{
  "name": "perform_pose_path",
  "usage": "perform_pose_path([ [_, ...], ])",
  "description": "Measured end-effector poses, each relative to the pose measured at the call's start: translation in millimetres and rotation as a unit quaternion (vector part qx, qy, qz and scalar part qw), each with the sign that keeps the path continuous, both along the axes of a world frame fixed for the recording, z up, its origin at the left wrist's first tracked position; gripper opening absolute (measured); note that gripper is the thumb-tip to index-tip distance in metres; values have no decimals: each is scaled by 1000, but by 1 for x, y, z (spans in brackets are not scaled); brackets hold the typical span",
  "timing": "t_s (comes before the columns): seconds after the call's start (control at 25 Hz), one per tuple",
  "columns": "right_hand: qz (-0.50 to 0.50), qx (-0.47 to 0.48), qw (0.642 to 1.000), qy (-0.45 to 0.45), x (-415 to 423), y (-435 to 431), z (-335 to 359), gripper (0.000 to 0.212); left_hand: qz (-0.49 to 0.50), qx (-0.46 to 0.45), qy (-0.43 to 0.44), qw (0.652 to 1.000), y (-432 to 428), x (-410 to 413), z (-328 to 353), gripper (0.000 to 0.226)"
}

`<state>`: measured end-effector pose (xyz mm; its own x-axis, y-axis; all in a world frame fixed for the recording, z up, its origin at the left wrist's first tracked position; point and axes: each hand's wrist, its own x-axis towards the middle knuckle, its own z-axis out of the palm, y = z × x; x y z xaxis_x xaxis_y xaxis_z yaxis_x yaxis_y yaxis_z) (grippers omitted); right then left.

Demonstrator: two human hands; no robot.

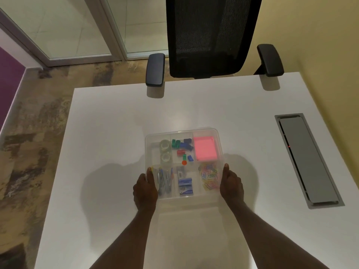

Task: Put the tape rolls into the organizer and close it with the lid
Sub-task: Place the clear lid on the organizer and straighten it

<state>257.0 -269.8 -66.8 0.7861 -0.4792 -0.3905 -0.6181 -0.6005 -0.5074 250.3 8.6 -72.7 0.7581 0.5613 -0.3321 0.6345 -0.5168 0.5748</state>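
Note:
A clear plastic organizer (219,144) sits mid-table with its transparent lid (180,132) lying over the top. Two clear tape rolls (165,144) (165,157) lie one behind the other in its far-left compartment. Other compartments hold coloured clips, a pink note pad, paper clips, a blue staple box and pens. My left hand (144,188) grips the near-left edge, thumb on the lid. At the near-right edge my right hand (231,184) holds on the same way.
A white table (116,133) carries the organizer. A grey cable hatch (307,158) is set into the table at the right. A black mesh office chair (209,35) stands at the far edge. Floor lies to the left.

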Motion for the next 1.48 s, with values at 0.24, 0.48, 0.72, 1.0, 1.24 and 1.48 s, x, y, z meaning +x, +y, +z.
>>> perform_pose_path([
  [0.24, 44, -7, 997, -64, 49, -12, 18, 44, -25, -29, -104, 994, 13, 53, 23, 35],
  [0.48, 16, 169, 983, -66, 137, -4, 41, 39, 94, -228, -53, 968, 15, 139, 33, 41],
  [0.72, -162, 349, 922, 38, 171, 0, 29, 54, 187, -285, -20, 940, 12, 154, 17, 55],
  [1.0, -154, 276, 949, 12, 174, 4, 20, 44, 176, -244, -25, 953, 10, 154, 18, 46],
  [1.24, -59, 264, 963, -3, 130, -2, 28, 42, 64, -251, -31, 965, 26, 108, 23, 36],
  [1.48, -48, 251, 967, -13, 61, -14, 28, 25, 87, -256, -3, 963, 30, 50, 30, 34],
])
